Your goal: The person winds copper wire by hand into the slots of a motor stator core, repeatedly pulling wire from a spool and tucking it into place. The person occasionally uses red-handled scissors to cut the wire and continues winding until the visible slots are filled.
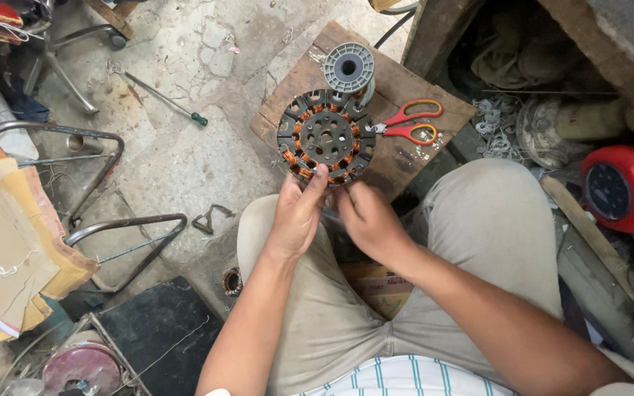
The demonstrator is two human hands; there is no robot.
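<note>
Two hands meet at the round dark-grey metal stator with copper wire windings [326, 138]: left hand [296, 213] fingers [315, 182] pinch its near rim, right hand [367, 218] fingers curl loosely just beside. Beyond the fingers lie orange-handled scissors [411, 122] and a grey plastic spool [348, 67] on a wooden board [405, 158]. A yellow printed cardboard box [379, 284] sits beneath the wrists.

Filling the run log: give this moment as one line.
left hand: holds stator near edge | right hand: beside it, blurred | scissors, spool on wooden board
</note>
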